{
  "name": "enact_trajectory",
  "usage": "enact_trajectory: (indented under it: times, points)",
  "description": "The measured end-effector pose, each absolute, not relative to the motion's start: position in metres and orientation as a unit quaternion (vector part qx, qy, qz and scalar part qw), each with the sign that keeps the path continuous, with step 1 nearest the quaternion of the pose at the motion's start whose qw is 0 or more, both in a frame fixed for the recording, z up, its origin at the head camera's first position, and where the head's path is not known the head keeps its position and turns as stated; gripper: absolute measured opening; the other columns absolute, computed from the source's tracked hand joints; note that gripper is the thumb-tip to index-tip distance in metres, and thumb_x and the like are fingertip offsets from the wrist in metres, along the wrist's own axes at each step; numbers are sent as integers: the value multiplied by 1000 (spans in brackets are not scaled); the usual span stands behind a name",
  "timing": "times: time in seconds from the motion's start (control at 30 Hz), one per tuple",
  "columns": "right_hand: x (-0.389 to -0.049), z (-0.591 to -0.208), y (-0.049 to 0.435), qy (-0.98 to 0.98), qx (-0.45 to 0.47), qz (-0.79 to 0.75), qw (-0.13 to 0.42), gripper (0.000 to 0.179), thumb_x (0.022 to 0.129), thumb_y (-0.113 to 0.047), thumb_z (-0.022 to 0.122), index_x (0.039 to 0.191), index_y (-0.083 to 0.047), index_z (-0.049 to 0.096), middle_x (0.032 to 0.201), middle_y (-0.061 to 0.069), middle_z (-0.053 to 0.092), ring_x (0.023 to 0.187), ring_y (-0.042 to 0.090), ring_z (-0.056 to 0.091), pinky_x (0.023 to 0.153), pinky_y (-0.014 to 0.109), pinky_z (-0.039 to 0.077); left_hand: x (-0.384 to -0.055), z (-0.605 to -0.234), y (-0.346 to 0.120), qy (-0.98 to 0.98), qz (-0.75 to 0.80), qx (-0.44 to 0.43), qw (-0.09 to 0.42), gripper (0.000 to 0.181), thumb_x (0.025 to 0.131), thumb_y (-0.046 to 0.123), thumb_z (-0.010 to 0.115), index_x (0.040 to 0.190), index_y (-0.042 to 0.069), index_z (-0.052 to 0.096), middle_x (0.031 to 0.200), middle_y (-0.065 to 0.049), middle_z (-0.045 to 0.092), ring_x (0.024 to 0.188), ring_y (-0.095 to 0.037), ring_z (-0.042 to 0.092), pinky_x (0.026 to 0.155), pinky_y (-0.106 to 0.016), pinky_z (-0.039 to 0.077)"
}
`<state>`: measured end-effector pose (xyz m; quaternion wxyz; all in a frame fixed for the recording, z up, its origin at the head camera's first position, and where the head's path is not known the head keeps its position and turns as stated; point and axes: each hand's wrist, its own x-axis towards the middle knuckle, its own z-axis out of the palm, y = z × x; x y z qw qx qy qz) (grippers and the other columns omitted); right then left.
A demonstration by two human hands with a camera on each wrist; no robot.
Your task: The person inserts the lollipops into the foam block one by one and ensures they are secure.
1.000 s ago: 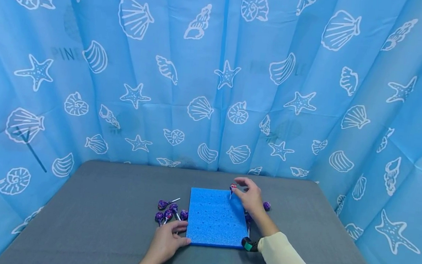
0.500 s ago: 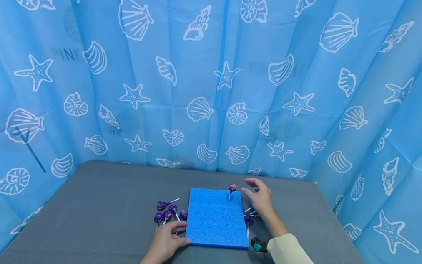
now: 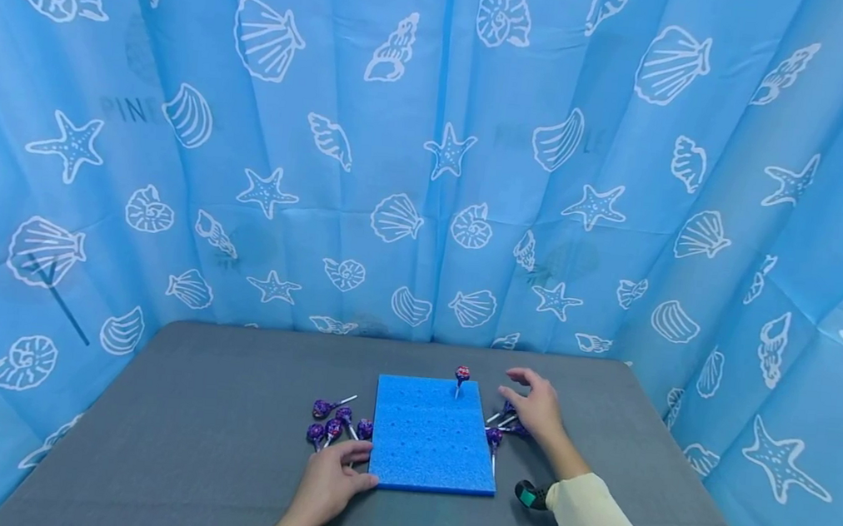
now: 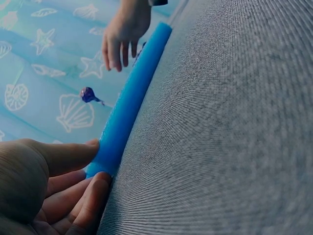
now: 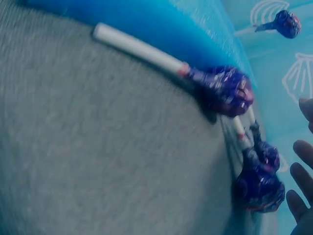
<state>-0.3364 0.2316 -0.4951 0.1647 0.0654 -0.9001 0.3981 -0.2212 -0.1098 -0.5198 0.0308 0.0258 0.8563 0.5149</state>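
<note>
A flat blue foam block with small holes in its top lies on the table. One lollipop stands upright on its stick near the block's far right corner. My left hand holds the block's near left corner between thumb and fingers, as the left wrist view also shows. Right of the block, my right hand hovers with its fingers loosely spread and nothing in them. Below it lie several purple-wrapped lollipops with white sticks, some partly hidden by the hand in the head view.
Left of the block lies another group of purple lollipops, close to the left hand. The grey cloth-covered table ends at a blue curtain with white shells. A black band shows at the right wrist.
My right hand has let go of the lollipop, which now stands in the foam block. That hand has moved right, over the loose lollipops. The left hand stays put.
</note>
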Motion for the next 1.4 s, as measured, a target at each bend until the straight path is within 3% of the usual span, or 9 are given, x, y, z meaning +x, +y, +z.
enact_trajectory:
  times: [0.3,0.63,1.07,1.4]
  points:
    - [-335,-504,240,-921,34,373,111,42,90,-16,70,126,1,57,122,23,61,118,41,50,99,58,34,-221,-520,-111,854,519,34,32,49,72,15,84,118,9,67,107,-9,71,69,-13,62,61,-32,50]
    - [-334,-511,244,-925,23,368,93,45,90,-18,70,129,0,55,118,22,64,114,41,54,96,58,38,-221,-520,-110,856,515,37,30,50,72,15,85,117,8,67,106,-9,71,69,-12,62,60,-32,50]
    - [-338,-511,241,-936,20,337,102,40,87,-13,72,123,0,59,107,18,68,106,39,55,90,56,39,-220,-520,-109,856,514,37,25,49,71,14,85,117,8,68,105,-9,71,67,-12,61,59,-32,49]
    - [-341,-509,238,-920,31,367,133,38,89,-6,70,124,0,60,104,14,67,97,32,62,83,49,48,-219,-518,-110,855,517,41,19,49,71,12,85,116,6,67,105,-10,71,68,-11,63,60,-31,51]
